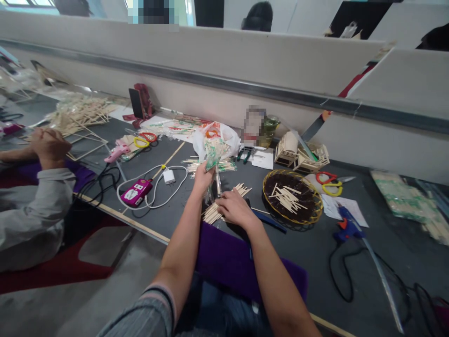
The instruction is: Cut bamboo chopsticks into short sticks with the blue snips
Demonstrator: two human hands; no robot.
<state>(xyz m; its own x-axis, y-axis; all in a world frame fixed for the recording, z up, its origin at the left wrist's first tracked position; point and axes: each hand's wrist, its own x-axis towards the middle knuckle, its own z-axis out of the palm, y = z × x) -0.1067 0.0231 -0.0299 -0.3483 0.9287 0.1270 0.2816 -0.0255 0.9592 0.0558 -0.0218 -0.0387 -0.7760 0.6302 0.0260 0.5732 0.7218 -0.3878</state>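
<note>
My left hand [204,178] is closed around a crumpled clear plastic wrapper [212,159] with green print. A narrow wrapped chopstick packet [218,182] runs down from there toward my right hand [234,207]. The fingertips of my right hand are bent together at the packet's lower end; exactly how they grip it is partly hidden. Under and beside that hand lies a loose pile of bare wooden chopsticks [212,213]. Beyond my left hand, more wrapped chopsticks [226,164] lie in front of a white plastic bag [199,146].
On the right are a woven basket [268,206] with short sticks, scissors [331,183], a blue glue gun [349,225] and small stick-built models [310,161]. A magenta power strip [138,192] with a white cable lies left. A co-worker's clasped hands [51,146] rest at far left.
</note>
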